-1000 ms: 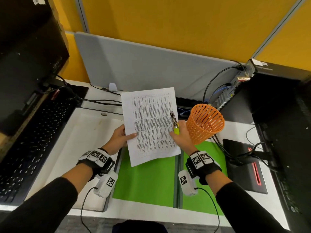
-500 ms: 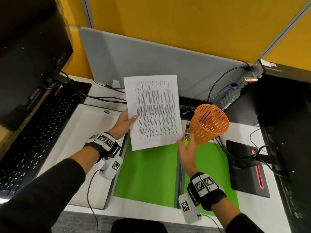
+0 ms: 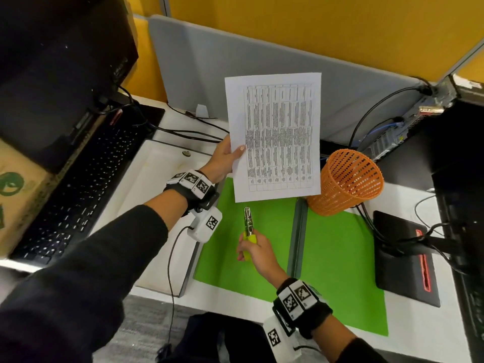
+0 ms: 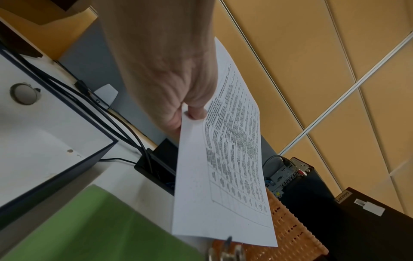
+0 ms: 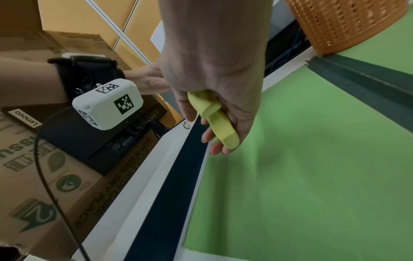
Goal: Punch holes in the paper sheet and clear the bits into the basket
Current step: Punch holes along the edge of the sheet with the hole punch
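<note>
Punch pulled back: right hand [image 3: 258, 254], fingers wrapped round yellow-handled metal hole punch [image 3: 247, 231], now low over green mat [image 3: 337, 260], clear of white printed paper sheet [image 3: 275, 137]. Left hand [image 3: 222, 161] pinches sheet's left edge, lifted higher. Likely repositioning before next hole. Bottom edge free; orange mesh basket [image 3: 345, 184] just right.

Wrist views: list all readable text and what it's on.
"Lenovo": black monitor back.
"Lenovo": black device.
"KEEP IN COOL DRY PLACE", "HANDLE WITH CARE", "2": cardboard box.
Paper sheet table: too small to read.
Wrist-unit squares: coded patterns, no words.
</note>
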Motion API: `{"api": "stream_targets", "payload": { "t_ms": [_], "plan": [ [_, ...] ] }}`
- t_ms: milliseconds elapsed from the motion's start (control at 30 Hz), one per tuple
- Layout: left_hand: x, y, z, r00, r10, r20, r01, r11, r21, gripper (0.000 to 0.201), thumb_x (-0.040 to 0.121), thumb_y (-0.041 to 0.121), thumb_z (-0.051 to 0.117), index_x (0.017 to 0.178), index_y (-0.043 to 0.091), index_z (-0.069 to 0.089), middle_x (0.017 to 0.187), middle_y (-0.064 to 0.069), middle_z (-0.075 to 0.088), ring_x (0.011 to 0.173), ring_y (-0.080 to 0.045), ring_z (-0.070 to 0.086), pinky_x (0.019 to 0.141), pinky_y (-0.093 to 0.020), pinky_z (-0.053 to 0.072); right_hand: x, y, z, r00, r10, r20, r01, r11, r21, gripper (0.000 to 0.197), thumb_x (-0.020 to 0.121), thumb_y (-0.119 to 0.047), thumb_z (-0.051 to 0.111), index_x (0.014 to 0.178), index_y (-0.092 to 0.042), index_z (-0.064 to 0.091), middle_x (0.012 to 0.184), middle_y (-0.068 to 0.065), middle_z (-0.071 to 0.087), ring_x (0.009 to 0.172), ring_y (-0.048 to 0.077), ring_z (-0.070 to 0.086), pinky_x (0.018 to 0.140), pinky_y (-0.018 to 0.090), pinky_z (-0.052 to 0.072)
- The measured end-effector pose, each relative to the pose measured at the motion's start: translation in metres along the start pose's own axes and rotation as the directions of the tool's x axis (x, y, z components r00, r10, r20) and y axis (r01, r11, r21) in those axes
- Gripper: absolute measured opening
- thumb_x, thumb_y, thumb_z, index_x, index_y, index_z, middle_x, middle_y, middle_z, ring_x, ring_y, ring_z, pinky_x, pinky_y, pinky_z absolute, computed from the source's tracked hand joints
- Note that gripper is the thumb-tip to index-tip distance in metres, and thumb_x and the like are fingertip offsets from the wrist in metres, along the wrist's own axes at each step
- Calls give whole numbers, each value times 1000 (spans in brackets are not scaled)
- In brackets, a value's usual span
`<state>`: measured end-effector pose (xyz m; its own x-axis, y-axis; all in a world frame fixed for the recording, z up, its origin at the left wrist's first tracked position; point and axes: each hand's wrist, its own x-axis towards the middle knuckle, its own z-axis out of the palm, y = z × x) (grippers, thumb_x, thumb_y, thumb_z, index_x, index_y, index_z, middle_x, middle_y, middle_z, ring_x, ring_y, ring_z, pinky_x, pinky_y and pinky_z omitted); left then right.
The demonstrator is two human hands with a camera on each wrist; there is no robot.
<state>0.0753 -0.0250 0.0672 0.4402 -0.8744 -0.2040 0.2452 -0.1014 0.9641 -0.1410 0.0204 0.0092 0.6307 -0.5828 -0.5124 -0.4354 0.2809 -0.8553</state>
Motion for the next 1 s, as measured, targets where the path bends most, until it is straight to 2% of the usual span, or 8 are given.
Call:
{"api": "stream_targets", "payload": {
  "t_ms": [67,167,233,300,500,700,867,1000],
  "plan": [
    [-2,-3,1,1000,0,9,0,1000,5,47,97,-1,42,142,-2,28,142,-24,43,128,-42,45,102,-59,41,2,0,1,1000,-9,-23,9,1000,15,21,81,7,51,75,-12,53,61,5,54,49,18,53,50,26,45],
    [-5,-6,3,1000,0,3,0,1000,16,47,97,-2,41,143,-2,28,142,-24,43,127,-38,48,99,-47,47,4,0,2,1000,-10,-19,11,1000,23,15,78,2,54,74,-12,52,61,5,54,49,17,53,50,26,45],
    [-4,-9,4,1000,4,3,-4,1000,16,47,97,-3,40,143,-2,28,142,-25,43,126,-38,48,102,-52,44,5,-1,4,1000,-5,-20,6,999,35,13,75,0,54,74,-12,52,60,5,54,48,18,52,50,26,45],
    [-3,-14,4,1000,-3,-1,3,1000,19,47,97,-4,40,143,-2,28,143,-25,42,129,-41,45,105,-57,39,5,-2,5,1000,5,-29,-4,999,41,19,78,7,51,74,-12,52,60,5,54,48,18,51,49,25,44],
    [-5,-19,5,1000,-16,-2,16,1000,-4,48,97,-4,41,143,0,28,143,-24,43,129,-41,44,105,-60,37,1,-5,7,999,-16,-40,16,1000,3,23,79,9,46,68,-11,50,55,5,49,45,16,47,46,25,43],
    [-6,-15,5,1000,-6,-8,6,1000,-9,46,97,-1,42,142,-2,30,142,-24,44,128,-41,46,103,-61,39,-1,0,4,999,8,-42,-10,999,-35,16,78,7,47,72,-7,51,56,6,50,46,18,46,52,31,44],
    [-10,-16,6,1000,-3,10,3,1000,8,47,97,-1,42,142,0,30,142,-22,44,128,-40,47,103,-60,39,-1,1,5,999,-5,-44,4,1000,-30,16,82,5,47,74,-9,52,58,5,51,48,17,48,51,26,46],
    [-13,-22,6,1000,-5,12,5,1000,3,47,97,-2,42,142,2,30,143,-21,44,129,-38,46,105,-59,38,-1,1,5,999,-20,-47,19,1000,-15,17,82,6,47,76,-10,52,59,4,50,49,17,47,50,27,45]
  ]
}}
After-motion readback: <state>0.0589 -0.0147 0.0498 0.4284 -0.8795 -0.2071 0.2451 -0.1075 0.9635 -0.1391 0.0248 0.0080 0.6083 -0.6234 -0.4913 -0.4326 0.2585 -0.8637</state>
